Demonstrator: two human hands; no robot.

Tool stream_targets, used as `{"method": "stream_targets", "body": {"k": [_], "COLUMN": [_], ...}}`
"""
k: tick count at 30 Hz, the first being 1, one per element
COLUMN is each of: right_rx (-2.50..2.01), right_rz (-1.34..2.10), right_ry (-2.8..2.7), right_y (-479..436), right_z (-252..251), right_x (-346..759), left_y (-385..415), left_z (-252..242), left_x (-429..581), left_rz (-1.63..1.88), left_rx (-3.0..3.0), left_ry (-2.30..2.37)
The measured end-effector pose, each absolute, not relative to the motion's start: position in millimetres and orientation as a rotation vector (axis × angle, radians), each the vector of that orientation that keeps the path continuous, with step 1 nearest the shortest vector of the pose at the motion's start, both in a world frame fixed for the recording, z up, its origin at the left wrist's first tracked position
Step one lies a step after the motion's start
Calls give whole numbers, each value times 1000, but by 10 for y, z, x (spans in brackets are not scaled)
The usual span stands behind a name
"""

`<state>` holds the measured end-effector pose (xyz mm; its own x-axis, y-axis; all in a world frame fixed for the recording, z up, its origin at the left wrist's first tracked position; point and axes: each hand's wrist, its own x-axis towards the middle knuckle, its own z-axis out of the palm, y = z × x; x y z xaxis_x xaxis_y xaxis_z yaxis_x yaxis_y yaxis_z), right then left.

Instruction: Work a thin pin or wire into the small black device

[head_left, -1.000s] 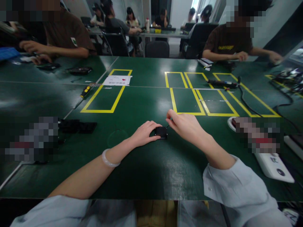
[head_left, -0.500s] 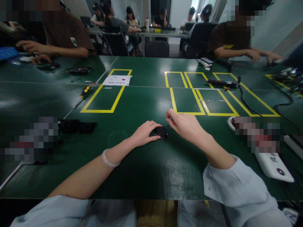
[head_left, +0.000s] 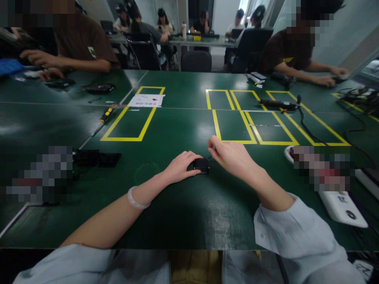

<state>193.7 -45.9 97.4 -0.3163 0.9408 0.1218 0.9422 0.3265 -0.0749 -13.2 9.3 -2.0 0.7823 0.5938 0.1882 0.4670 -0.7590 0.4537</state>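
Observation:
A small black box-shaped part lies on the green table in front of me, with small bright spots at its sides. Around its left end are the thumb and fingers of my left hand, closed on it. My right hand is just right of and beyond the part, its fingers pinched together. From under those fingertips a short, thin, dark rod slants down toward the part's upper right corner. Most of the rod is hidden by the hand, so its kind cannot be made out.
Yellow tape outlines mark the green table. A yellow-and-black screwdriver lies left, by a paper label. At right are a black corded tool and a white device. Black pieces lie left. Co-workers sit across the table.
Both my hands and the black part look the same as before. Across the table at right, a co-worker's hands and arms have shifted.

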Motion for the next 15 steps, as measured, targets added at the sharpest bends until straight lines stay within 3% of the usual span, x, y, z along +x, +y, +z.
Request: {"method": "stream_targets", "body": {"k": [15], "right_rx": [-1781], "right_rz": [-9], "right_ry": [-2441], "right_y": [-476], "right_z": [1017], "right_x": [1917], "left_y": [85], "left_z": [-28], "left_x": [-132], "left_rz": [457], "left_rx": [2592], "left_ry": [810]}}
